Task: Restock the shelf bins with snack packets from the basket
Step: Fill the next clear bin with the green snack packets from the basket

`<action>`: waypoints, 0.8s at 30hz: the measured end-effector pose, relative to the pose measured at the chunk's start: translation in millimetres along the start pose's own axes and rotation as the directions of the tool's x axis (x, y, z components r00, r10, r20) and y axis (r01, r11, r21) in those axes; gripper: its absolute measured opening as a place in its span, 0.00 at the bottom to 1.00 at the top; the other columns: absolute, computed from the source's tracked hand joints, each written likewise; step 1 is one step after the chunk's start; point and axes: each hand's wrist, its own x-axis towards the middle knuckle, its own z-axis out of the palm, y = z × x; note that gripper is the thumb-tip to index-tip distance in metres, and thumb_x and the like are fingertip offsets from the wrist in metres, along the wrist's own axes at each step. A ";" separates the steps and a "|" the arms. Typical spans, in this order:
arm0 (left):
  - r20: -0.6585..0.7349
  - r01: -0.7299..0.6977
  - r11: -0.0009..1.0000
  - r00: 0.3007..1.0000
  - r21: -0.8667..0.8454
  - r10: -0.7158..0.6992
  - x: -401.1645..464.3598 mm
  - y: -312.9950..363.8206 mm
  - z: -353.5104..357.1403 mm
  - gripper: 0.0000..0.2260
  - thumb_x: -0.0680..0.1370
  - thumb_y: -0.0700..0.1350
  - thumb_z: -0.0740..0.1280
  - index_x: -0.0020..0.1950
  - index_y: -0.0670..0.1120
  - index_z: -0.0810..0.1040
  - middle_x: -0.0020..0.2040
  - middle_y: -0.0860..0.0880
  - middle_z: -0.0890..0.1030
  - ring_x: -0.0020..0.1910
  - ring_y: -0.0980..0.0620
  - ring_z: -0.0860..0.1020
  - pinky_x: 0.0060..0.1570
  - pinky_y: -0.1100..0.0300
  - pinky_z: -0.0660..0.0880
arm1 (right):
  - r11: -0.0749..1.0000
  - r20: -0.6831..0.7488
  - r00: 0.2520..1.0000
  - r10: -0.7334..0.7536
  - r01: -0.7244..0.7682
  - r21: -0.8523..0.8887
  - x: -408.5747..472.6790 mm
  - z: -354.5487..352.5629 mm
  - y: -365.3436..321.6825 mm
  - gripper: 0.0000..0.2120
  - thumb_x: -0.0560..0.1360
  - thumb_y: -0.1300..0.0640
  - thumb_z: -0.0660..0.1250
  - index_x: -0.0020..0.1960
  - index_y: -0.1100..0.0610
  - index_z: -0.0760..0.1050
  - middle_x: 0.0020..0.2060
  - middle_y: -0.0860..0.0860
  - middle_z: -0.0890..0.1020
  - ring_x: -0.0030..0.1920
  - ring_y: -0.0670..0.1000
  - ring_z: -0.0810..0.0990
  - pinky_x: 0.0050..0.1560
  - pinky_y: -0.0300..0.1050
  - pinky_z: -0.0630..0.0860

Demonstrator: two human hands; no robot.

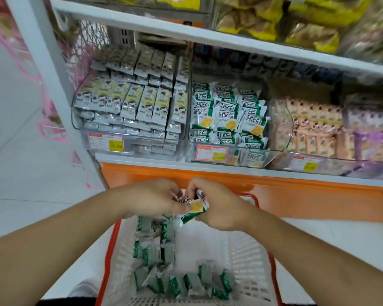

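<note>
Both hands meet over the far edge of the white basket [248,261] — left hand [150,198] and right hand [217,206] pinching a bunch of green-and-white cracker packets [194,206] between them. More packets lie along the basket's left side and near edge — the middle shelf bin [250,156] already holds the same kind.

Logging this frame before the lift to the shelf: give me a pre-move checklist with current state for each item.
1. Packets held: both the left hand and the right hand grip the green-and-white packets. Ok.
2. Match to target: print matches the stock in the middle bin. Ok.
3. Room in that bin: packets piled near its front wall; free depth behind them cannot tell.
4. Path upward: nothing between the hands and the bin front. Ok.
5. Count in the grip: bunch overlaps, cannot tell.
6. Supply left: more green packets lie in the basket. Ok.
</note>
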 end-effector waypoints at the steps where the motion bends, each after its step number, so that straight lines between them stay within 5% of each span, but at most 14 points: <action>1: 0.020 -0.043 0.993 0.999 -0.110 0.046 -5.0 9.0 -0.3 0.15 0.77 0.53 0.76 0.60 0.51 0.78 0.58 0.50 0.83 0.56 0.50 0.84 0.60 0.47 0.81 | 0.999 -0.033 0.999 -0.032 0.031 -0.022 -7.8 -13.5 -7.5 0.22 0.71 0.64 0.77 0.54 0.45 0.71 0.51 0.45 0.77 0.50 0.46 0.76 0.50 0.50 0.76; 4: -0.038 -0.183 0.951 0.983 -0.250 0.179 -15.1 31.8 -2.7 0.18 0.76 0.43 0.77 0.64 0.47 0.79 0.61 0.52 0.85 0.58 0.51 0.84 0.57 0.53 0.82 | 0.995 -0.035 0.997 -0.071 0.069 -0.069 -34.4 -47.7 -21.5 0.31 0.73 0.57 0.79 0.68 0.40 0.68 0.64 0.39 0.72 0.64 0.38 0.70 0.60 0.32 0.69; 7: -0.188 -0.287 0.941 0.949 -0.178 0.254 -19.8 52.5 -6.4 0.17 0.75 0.42 0.78 0.63 0.51 0.80 0.59 0.51 0.85 0.44 0.54 0.85 0.44 0.62 0.81 | 0.986 -0.079 0.991 -0.105 0.093 -0.140 -48.0 -68.6 -25.4 0.35 0.73 0.50 0.80 0.74 0.38 0.66 0.67 0.34 0.68 0.67 0.32 0.65 0.61 0.26 0.64; 9: -0.249 -0.319 0.923 0.932 -0.213 0.265 -18.5 60.9 -7.9 0.17 0.75 0.44 0.78 0.61 0.53 0.79 0.54 0.49 0.85 0.36 0.55 0.82 0.44 0.58 0.81 | 0.977 -0.171 0.977 -0.127 0.094 -0.191 -44.2 -74.4 -25.2 0.31 0.74 0.50 0.80 0.72 0.41 0.70 0.63 0.33 0.69 0.60 0.28 0.66 0.56 0.27 0.64; 12: -0.355 -0.354 0.915 0.895 -0.194 0.271 -9.4 68.6 -7.7 0.13 0.76 0.49 0.77 0.59 0.56 0.79 0.44 0.53 0.84 0.39 0.54 0.82 0.49 0.50 0.79 | 0.986 -0.277 0.954 -0.112 0.071 -0.154 -34.6 -79.0 -22.5 0.26 0.73 0.55 0.80 0.67 0.44 0.74 0.56 0.31 0.69 0.53 0.30 0.69 0.49 0.29 0.65; 14: -0.433 -0.379 0.915 0.854 -0.137 0.288 -0.3 70.4 -8.1 0.10 0.76 0.53 0.76 0.55 0.59 0.80 0.51 0.58 0.83 0.45 0.55 0.82 0.54 0.49 0.80 | 0.984 -0.278 0.954 -0.116 0.071 -0.166 -29.2 -83.4 -21.7 0.26 0.73 0.56 0.80 0.65 0.43 0.74 0.53 0.30 0.68 0.53 0.30 0.69 0.49 0.31 0.65; 17: -0.526 -0.364 0.931 0.794 -0.009 0.305 13.8 78.6 -12.2 0.09 0.76 0.55 0.76 0.53 0.61 0.80 0.53 0.59 0.82 0.50 0.57 0.82 0.56 0.49 0.80 | 0.982 -0.227 0.966 -0.125 0.089 -0.165 -28.0 -104.2 -15.7 0.29 0.72 0.53 0.81 0.68 0.40 0.71 0.63 0.32 0.68 0.67 0.34 0.66 0.64 0.36 0.67; 19: -0.578 -0.369 0.929 0.755 0.016 0.310 21.1 88.9 -17.9 0.08 0.76 0.54 0.77 0.51 0.60 0.80 0.49 0.58 0.83 0.44 0.56 0.83 0.50 0.49 0.81 | 0.988 -0.257 0.961 -0.099 0.065 -0.139 -29.8 -126.6 -7.7 0.32 0.75 0.48 0.79 0.73 0.38 0.67 0.73 0.34 0.64 0.76 0.38 0.60 0.74 0.41 0.63; 22: -0.588 -0.365 0.927 0.733 0.086 0.344 31.8 117.5 -26.2 0.07 0.77 0.54 0.75 0.51 0.61 0.79 0.40 0.52 0.83 0.31 0.55 0.81 0.32 0.59 0.76 | 0.975 -0.417 0.909 -0.004 -0.088 -0.202 -27.9 -161.4 23.6 0.39 0.80 0.45 0.72 0.83 0.44 0.55 0.82 0.38 0.54 0.82 0.43 0.49 0.82 0.48 0.54; 24: -0.591 -0.359 0.914 0.702 0.188 0.397 47.6 140.1 -30.1 0.06 0.77 0.55 0.74 0.52 0.61 0.79 0.41 0.52 0.83 0.33 0.53 0.81 0.30 0.62 0.75 | 0.934 -0.469 0.879 0.082 -0.232 -0.272 -25.2 -175.5 50.0 0.44 0.81 0.44 0.69 0.86 0.50 0.45 0.84 0.42 0.45 0.83 0.45 0.39 0.84 0.50 0.46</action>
